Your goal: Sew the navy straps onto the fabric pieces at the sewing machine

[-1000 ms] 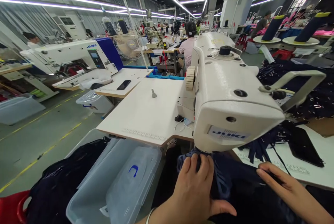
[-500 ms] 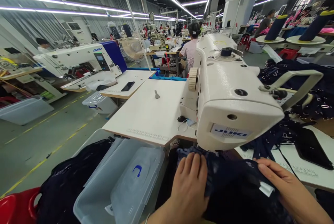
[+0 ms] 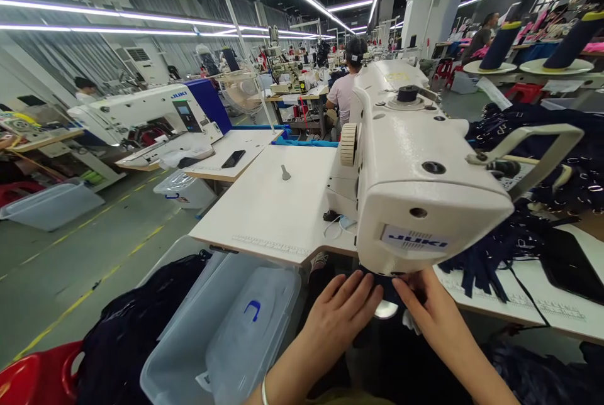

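Inward swings the right hand (image 3: pixel 431 304), over from the far side of the cloth (image 3: pixel 385 285), and now it's right beside the left hand (image 3: pixel 342 314) under the machine's head (image 3: pixel 419 191)! Left fingers lie outstretched on the cloth; the right thumb meets its edge, though whether those fingers pinch, I can't tell. Only a narrow navy patch shows between the fingertips, just in front of the head. Out left, a lid (image 3: pixel 245 342) sits tilted in the bin (image 3: pixel 165 361), dark garments (image 3: pixel 127 323) alongside. Over right, navy straps (image 3: pixel 486 266) hang off the table (image 3: pixel 559 285), near a phone (image 3: pixel 573 263).
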A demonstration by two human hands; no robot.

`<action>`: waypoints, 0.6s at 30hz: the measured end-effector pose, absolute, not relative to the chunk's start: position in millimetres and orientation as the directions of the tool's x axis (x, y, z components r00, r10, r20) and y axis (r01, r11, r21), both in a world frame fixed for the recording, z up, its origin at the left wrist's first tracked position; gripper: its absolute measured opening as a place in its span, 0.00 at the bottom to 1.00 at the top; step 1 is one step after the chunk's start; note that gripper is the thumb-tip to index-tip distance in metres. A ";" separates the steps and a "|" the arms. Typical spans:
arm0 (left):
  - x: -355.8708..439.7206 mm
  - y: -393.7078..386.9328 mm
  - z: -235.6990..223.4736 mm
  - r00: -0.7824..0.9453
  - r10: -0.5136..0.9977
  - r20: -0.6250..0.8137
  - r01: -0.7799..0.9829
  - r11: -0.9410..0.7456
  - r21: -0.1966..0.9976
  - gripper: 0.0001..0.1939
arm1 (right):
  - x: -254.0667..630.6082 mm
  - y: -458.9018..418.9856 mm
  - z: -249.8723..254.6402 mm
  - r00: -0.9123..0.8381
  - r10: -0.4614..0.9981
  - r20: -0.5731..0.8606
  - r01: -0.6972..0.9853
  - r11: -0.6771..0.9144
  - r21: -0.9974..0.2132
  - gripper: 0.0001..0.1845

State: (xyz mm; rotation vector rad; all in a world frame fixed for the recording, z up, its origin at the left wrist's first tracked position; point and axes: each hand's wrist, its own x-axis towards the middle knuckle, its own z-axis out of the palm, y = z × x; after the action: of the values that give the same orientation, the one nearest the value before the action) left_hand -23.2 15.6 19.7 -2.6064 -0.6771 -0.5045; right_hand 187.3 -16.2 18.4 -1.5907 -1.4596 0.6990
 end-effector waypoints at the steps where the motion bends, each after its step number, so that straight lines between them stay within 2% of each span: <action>1: -22.5 15.7 20.4 0.812 0.384 0.439 0.526 -0.808 -0.265 0.21 | 190.0 -19.9 19.6 0.131 0.985 0.111 0.490 0.033 -0.871 0.12; 4: -20.1 15.5 21.2 0.810 0.377 0.450 0.497 -0.848 -0.185 0.20 | 195.9 -28.1 21.2 0.086 0.995 0.056 0.457 0.010 -0.889 0.14; 8: -15.6 12.2 21.1 0.776 0.429 0.463 0.531 -0.840 -0.113 0.17 | 198.3 -25.7 19.9 0.118 0.992 0.043 0.489 -0.020 -0.872 0.16; 14: -12.8 6.6 18.6 0.730 0.451 0.514 0.597 -0.786 -0.159 0.18 | 197.8 -12.8 22.3 0.042 0.981 0.188 0.543 0.136 -0.829 0.13; 18: -13.0 3.0 15.7 0.709 0.494 0.503 0.639 -0.752 -0.163 0.20 | 198.0 -9.4 24.3 -0.010 0.985 0.174 0.559 0.150 -0.816 0.17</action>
State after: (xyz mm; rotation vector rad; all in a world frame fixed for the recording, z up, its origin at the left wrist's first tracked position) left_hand -13.0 3.0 15.7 -2.5914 -0.8871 -0.6275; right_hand 198.0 -9.4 24.3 -1.5043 -1.6677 0.7082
